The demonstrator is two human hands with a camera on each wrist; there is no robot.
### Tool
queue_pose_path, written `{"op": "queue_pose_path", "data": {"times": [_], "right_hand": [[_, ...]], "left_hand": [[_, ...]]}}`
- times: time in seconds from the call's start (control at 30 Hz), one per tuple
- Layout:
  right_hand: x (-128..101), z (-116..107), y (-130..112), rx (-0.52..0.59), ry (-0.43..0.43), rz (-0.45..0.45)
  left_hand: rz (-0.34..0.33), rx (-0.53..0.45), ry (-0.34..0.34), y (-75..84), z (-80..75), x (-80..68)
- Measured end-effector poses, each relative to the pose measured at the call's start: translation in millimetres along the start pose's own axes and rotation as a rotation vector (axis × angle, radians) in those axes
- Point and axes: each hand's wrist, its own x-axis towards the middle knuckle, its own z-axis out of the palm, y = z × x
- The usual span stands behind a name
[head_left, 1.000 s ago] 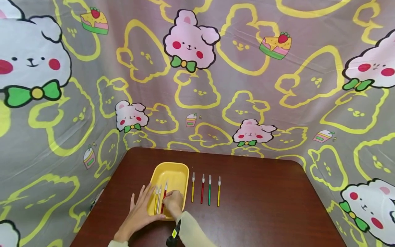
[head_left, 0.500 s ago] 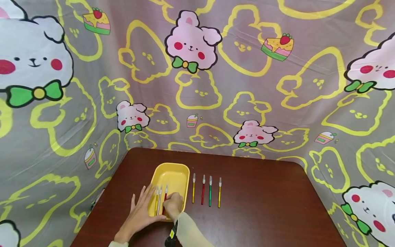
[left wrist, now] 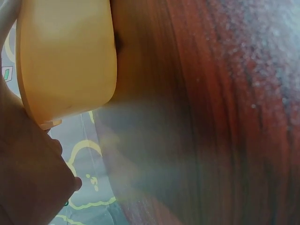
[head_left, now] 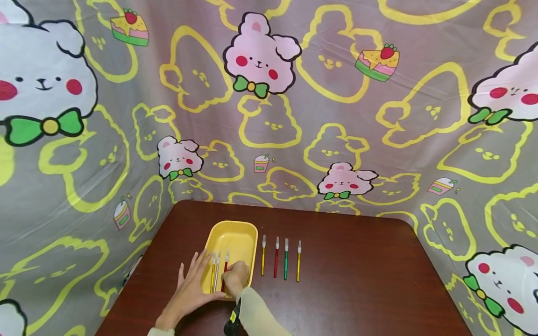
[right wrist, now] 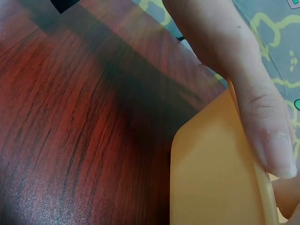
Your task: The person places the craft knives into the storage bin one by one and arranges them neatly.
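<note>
My right hand (head_left: 237, 279) reaches into a yellow tray (head_left: 235, 233) and pinches a red craft knife (head_left: 225, 265), its tip pointing away from me. Left of it in the tray lie a yellow craft knife (head_left: 212, 273) and a silver craft knife (head_left: 216, 274). My left hand (head_left: 191, 284) rests on the tray's left and front edges, fingers spread straight. In the right wrist view, a thumb (right wrist: 276, 150) lies on the rim of the tray (right wrist: 211, 164). The left wrist view has part of the left hand (left wrist: 33, 173) beside the tray wall (left wrist: 70, 56).
To the right of the tray, several craft knives lie in a row on the brown table (head_left: 357, 270): yellow (head_left: 263, 256), red (head_left: 276, 259), green (head_left: 286, 261) and another yellow one (head_left: 299, 263). A patterned curtain (head_left: 269, 140) encloses the table's back and sides.
My right hand has moved slightly toward the front of the tray with the red craft knife. The left hand keeps its place, and the row of knives has not moved.
</note>
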Motion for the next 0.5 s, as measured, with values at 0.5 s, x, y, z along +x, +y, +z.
{"op": "queue_pose_path", "data": {"times": [0.5], "right_hand": [[-1.9, -8.8, -2.5, 0.003, 0.0, -0.047]], "left_hand": [[-0.013, 0.005, -0.01, 0.3, -1.2, 0.4]]}}
